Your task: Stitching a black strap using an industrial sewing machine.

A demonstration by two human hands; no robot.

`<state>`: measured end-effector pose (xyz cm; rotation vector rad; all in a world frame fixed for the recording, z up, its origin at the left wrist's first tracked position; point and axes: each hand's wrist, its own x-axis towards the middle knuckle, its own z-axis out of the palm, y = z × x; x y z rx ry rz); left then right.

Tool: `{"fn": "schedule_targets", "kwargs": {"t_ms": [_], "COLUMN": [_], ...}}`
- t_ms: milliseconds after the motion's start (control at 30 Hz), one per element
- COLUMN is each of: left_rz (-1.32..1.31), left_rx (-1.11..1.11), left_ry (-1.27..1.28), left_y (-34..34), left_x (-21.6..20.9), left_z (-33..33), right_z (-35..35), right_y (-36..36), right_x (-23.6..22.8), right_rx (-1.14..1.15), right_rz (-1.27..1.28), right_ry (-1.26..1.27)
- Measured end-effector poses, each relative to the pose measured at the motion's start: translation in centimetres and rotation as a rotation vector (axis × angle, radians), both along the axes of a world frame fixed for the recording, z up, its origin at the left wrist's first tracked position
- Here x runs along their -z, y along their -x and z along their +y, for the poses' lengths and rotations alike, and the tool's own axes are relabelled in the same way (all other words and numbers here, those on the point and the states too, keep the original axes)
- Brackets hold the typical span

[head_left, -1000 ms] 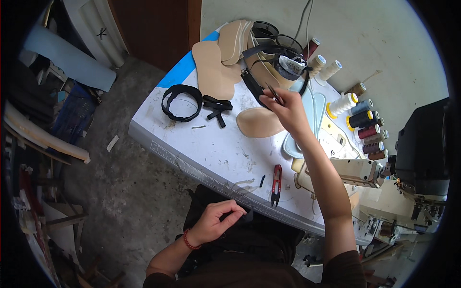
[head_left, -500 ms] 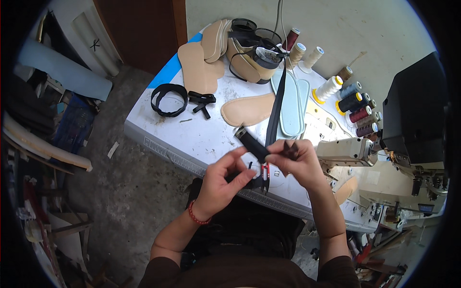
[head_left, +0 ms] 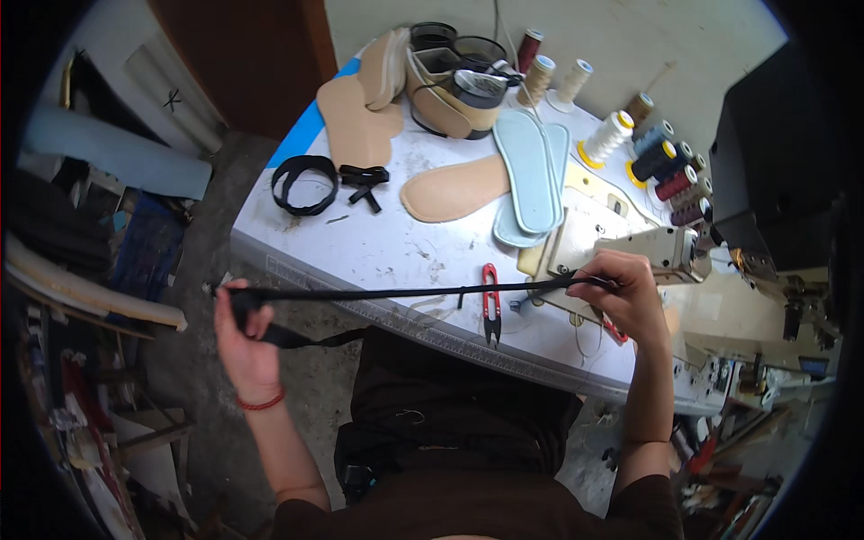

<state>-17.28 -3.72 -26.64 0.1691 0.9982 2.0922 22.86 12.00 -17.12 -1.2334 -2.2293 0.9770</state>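
A long black strap (head_left: 405, 292) is stretched nearly level between my two hands, above the table's front edge. My left hand (head_left: 247, 346) is closed on its left end, out past the table edge, and a loose length hangs back toward my lap. At the other end, my right hand (head_left: 625, 292) pinches the strap in front of the sewing machine. Red-handled thread snips (head_left: 490, 301) lie on the table just under the strap, points toward me. A beige insole (head_left: 454, 189) and light blue insoles (head_left: 531, 180) lie farther back.
The sewing machine (head_left: 652, 252) stands at the right, with several thread spools (head_left: 607, 139) behind it. A black band loop (head_left: 304, 186), a small folded strap (head_left: 364, 180), beige pieces (head_left: 351, 117) and a beige-and-black container (head_left: 441, 99) occupy the table's far left and back.
My hands have moved far apart, left hand leftward and right hand rightward. The black strap, bunched between them before, is now pulled out straight. The thread snips show fully.
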Motion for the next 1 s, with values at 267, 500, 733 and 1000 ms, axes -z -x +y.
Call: {"fn": "schedule_targets", "kwargs": {"t_ms": [267,500,733,1000], "left_rz": [-0.126,-0.184,-0.177,0.335], "left_rx": [0.061,0.303,0.525,1.186], "left_ry": [-0.202,-0.193,0.096,0.261], "left_y": [8.6,10.5,5.5,-11.9], "left_x": [1.3,2.3,2.9,-2.7], "left_z": [-5.4,-6.9,-6.3,0.0], "right_z": [-2.3,-4.9,-7.6,-9.5], "right_y": [-2.5,-5.9,-3.2,1.1], "right_x": [-0.1,3.0,5.8,5.8], "right_rx": [-0.186,0.065,0.423,0.319], "right_rz": [0.040,0.300,1.141,0.902], "right_ry": [0.199,0.323,0.645,0.861]}}
